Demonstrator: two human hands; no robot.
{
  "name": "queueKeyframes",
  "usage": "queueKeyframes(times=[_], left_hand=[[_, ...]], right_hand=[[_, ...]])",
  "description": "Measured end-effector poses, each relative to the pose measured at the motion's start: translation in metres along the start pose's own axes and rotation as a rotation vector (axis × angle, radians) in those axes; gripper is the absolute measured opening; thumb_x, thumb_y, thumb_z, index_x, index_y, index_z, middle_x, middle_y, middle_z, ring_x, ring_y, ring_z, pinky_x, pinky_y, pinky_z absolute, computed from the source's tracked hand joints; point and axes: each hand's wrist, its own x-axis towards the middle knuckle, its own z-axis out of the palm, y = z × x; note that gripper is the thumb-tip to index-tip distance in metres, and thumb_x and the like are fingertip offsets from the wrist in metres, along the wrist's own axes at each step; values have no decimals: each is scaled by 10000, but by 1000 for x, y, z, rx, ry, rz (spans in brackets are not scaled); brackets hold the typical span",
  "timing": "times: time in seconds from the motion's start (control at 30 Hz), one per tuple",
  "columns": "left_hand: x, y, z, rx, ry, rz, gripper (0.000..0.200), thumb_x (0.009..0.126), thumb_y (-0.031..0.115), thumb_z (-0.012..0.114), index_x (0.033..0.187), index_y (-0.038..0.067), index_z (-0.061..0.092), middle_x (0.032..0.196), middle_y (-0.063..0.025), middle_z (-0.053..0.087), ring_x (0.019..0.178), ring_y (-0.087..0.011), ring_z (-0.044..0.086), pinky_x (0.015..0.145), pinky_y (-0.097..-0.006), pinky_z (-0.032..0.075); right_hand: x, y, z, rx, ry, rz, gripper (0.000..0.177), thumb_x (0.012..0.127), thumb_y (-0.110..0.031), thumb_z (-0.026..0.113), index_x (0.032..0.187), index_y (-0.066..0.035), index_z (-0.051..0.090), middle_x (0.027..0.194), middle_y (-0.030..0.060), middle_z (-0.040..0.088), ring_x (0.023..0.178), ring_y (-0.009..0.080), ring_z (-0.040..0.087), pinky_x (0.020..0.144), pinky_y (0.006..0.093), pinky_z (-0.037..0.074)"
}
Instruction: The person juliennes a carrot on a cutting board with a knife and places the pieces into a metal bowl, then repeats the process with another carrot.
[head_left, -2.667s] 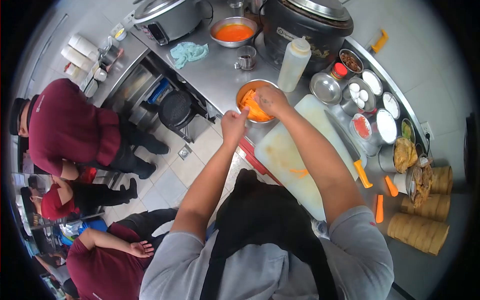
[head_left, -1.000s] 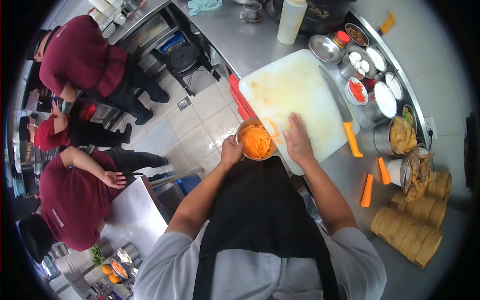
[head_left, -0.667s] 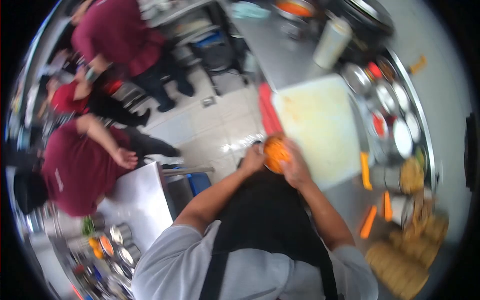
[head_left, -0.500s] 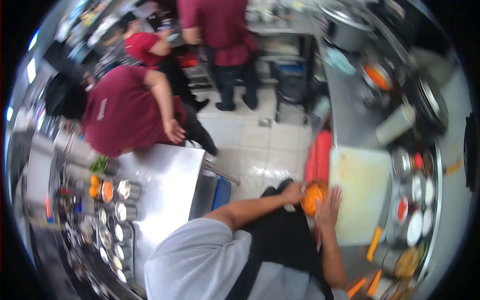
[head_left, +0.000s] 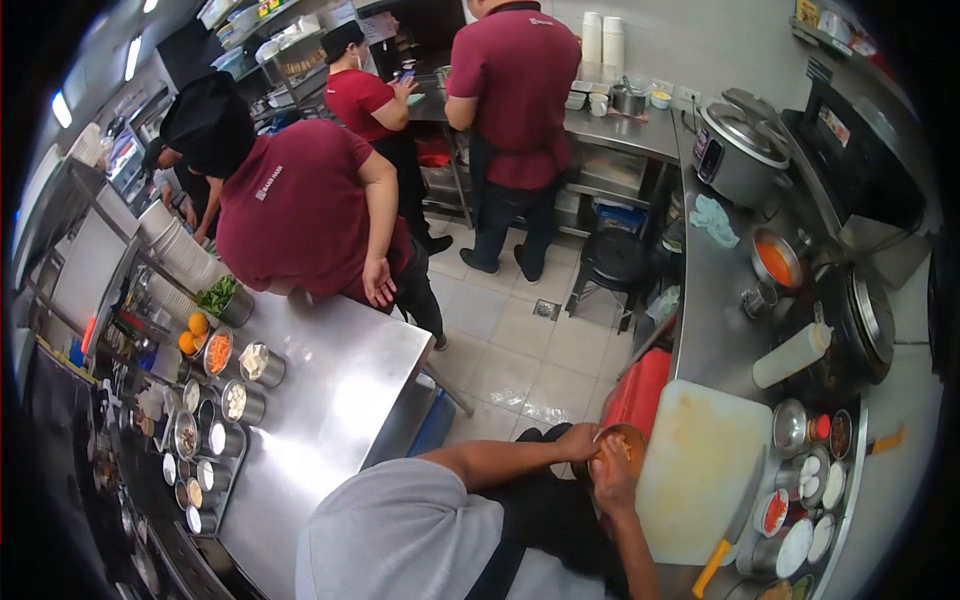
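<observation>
A round metal bowl [head_left: 640,437] with orange shreds, which look like carrot, is held low against the left edge of the white cutting board [head_left: 690,480]. My left hand [head_left: 578,443] is closed on the bowl's left rim. Over the bowl's near side is my right hand [head_left: 613,478], its bent fingers reaching to the orange contents. The fingertips are partly hidden, so whatever they grip does not show clearly. On the board's right edge lies a knife [head_left: 722,545] with a yellow handle.
Right of the board stand several metal containers [head_left: 797,545]. Farther along are a squeeze bottle [head_left: 792,356], a pan of orange sauce [head_left: 775,262] and a rice cooker [head_left: 742,150]. A steel table [head_left: 330,375] stands left; a co-worker [head_left: 300,205] leans beside it. A red bin [head_left: 637,395] is near the bowl.
My right hand has gone from lying flat on the board's edge to the inside of the bowl, fingers now bent. The bowl seems tilted; the head view has shifted and sharpened.
</observation>
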Motion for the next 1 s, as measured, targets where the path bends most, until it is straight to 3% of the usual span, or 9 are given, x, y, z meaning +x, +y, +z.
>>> queueKeyframes(times=[0.13,0.2,0.33,0.47,0.5,0.63,0.77,0.87,1.0], left_hand=[[11,-10,-5,-94,22,-76,241,771,189,645,791,-45,589,796,-287,636,822,-444,666,753,-492,522],[22,-24,-2,-32,78,-9,247,767,193,650,776,-42,572,811,-277,641,816,-440,658,736,-490,512],[43,-39,5,-10,145,-45,286,834,240,647,918,-33,639,906,-290,672,920,-426,683,813,-478,533],[52,-34,-7,-52,184,-51,325,835,233,660,992,-51,671,951,-296,699,934,-428,697,819,-473,542],[60,-48,-17,54,176,-35,329,820,235,679,985,-50,671,918,-251,714,932,-373,711,817,-458,545],[41,31,-99,-257,80,-72,218,872,117,594,1019,-36,644,829,-110,688,602,-200,663,498,-326,539],[114,44,-168,-289,30,191,254,816,22,605,1066,-23,624,898,-92,695,743,-192,690,646,-312,555],[188,88,-155,-493,29,267,250,855,51,593,1092,-24,617,930,-103,697,659,-203,691,504,-311,564],[244,161,-100,-358,-146,233,289,891,97,605,1151,-27,617,987,-124,699,774,-214,710,532,-310,580]], right_hand=[[12,28,-31,-243,181,37,526,987,-187,515,1446,56,433,1482,272,457,1431,419,368,1197,480,267],[28,58,-37,-515,598,345,553,959,-222,558,1435,39,452,1507,269,421,1438,419,349,1206,512,227],[40,36,-20,-265,116,-26,533,994,-239,537,1431,53,451,1530,279,390,1454,447,313,1208,514,238],[39,-5,-14,-38,250,-134,174,944,-53,616,1074,39,686,1083,207,709,1026,359,690,904,425,540],[33,-23,-26,36,420,33,134,929,-118,680,946,14,693,856,171,716,768,282,715,704,378,557],[-39,-34,-86,22,688,425,314,916,-287,733,742,-43,640,578,98,584,485,222,556,503,345,448],[-140,-53,-119,-139,1036,944,195,900,-262,729,829,-92,666,602,63,575,530,209,553,556,344,468],[-244,-28,-121,-511,1351,1069,215,872,-204,703,1052,-91,677,880,102,640,800,268,625,721,399,496],[-354,-12,-93,-1088,1109,1527,422,855,-243,669,1215,-27,628,1301,193,566,1260,355,502,1024,507,413]])
